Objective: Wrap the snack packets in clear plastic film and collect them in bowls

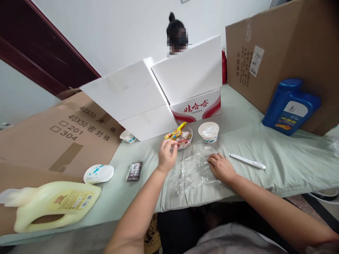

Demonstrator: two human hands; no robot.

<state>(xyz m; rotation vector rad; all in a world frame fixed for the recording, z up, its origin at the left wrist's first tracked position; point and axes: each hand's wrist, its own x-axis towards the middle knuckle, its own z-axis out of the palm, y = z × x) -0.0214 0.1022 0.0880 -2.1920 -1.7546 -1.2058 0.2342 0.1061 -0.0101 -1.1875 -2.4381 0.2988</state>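
My left hand (167, 155) is at the near left edge of a clear plastic bowl (191, 139) of wrapped snacks. Its fingers are loosely curled, with a gap to the thumb and nothing visible between them. A yellow snack packet (176, 131) sticks up out of the bowl, and a red and white packet (182, 143) lies in it. My right hand (221, 168) rests palm down on the right side of a crumpled clear plastic bag (194, 171), fingers stretched out. Just beyond the bag stands a paper bowl (209, 132) with clear plastic inside. A white utility knife (247, 161) lies to the right.
A dark snack packet (134, 171), a tipped paper cup (99, 174) and a yellow detergent bottle (58, 204) lie left. White boxes (188, 74) stand behind, with a person (177, 35) beyond. A blue bottle (290, 107) leans by a cardboard box (265, 46) at right.
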